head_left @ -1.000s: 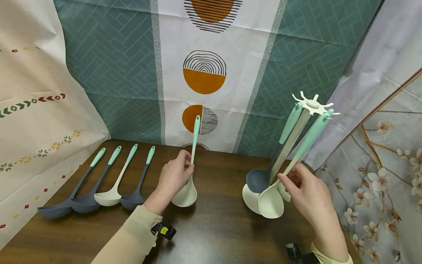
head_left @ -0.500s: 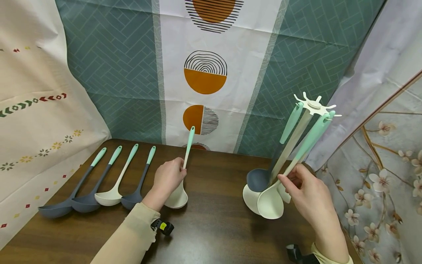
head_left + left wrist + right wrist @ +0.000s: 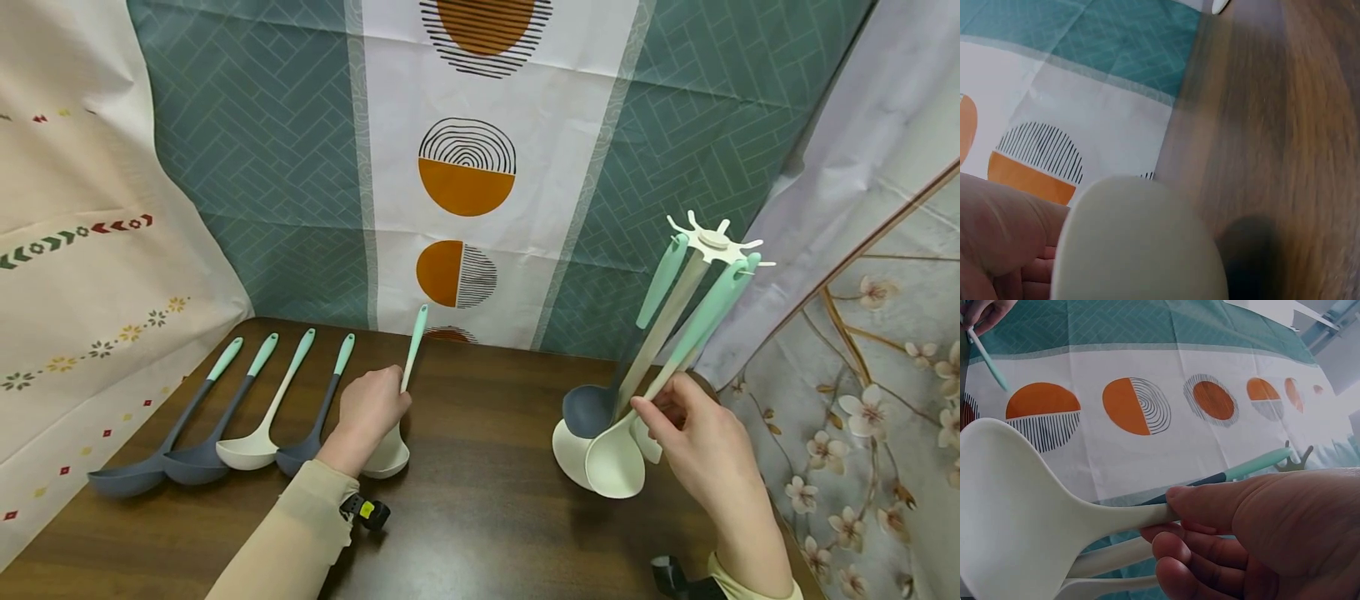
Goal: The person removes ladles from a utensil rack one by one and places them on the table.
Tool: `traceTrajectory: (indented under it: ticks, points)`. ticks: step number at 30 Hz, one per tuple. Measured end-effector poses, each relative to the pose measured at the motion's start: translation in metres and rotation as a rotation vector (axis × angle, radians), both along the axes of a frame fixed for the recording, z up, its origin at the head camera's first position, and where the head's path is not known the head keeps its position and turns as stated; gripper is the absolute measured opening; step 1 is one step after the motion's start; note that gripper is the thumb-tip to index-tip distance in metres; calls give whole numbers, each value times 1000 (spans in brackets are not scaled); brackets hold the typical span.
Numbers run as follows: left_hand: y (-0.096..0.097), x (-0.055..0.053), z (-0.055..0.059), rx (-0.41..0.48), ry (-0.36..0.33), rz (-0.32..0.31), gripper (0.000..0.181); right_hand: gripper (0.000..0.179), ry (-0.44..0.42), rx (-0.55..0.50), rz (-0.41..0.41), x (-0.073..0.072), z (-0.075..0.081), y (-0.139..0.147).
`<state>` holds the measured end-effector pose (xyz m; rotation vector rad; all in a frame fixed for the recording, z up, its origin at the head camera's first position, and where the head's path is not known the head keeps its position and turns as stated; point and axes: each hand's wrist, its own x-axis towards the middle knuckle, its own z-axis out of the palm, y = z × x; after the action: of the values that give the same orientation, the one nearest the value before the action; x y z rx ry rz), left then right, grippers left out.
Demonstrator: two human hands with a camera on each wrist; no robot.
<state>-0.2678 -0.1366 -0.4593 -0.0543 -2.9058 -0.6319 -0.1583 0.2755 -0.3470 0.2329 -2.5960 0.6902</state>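
Observation:
My left hand grips the shaft of a cream ladle with a mint handle, its bowl low over the table right of the laid-out row. In the left wrist view that ladle's bowl fills the lower middle. On the right, my right hand pinches the shaft of another cream ladle between thumb and fingers. The mint handle of this ladle reaches up to the hooks of a cream utensil stand. A dark grey ladle hangs on the stand's left side. More cream shafts show behind the pinched one.
Left on the brown table lie two dark ladles, a cream ladle and another dark ladle, side by side with handles pointing away. Patterned cloth hangs along the back, and a floral panel stands at the right.
My left hand has moved left and slightly down with its cream ladle, toward the row, and the handle has dropped lower. My right hand has stayed at the stand.

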Motion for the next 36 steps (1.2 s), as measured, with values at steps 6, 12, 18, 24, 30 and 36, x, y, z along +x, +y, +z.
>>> traceTrajectory:
  ticks: [6, 12, 18, 24, 30, 36]
  points:
    - [-9, -1, 0, -8, -57, 4, 5, 21, 5, 5, -6, -1, -1, 0]
    - [-16, -1, -1, -2, -82, -4, 9, 21, 12, 7, -7, -1, -1, 0]
    - [-18, -1, -1, -33, -109, -13, 11, 21, 4, 7, -1, -2, -1, 0]
    - [-23, -2, -3, -69, -131, -6, 13, 21, 13, 2, 0, -2, -1, 0]
    - [-28, -3, -4, -81, -148, -5, 11, 22, 3, 0, -6, -2, -1, 0]
    - [-31, -3, -4, -86, -168, -5, 10, 21, -6, -2, -7, -2, -1, 0]
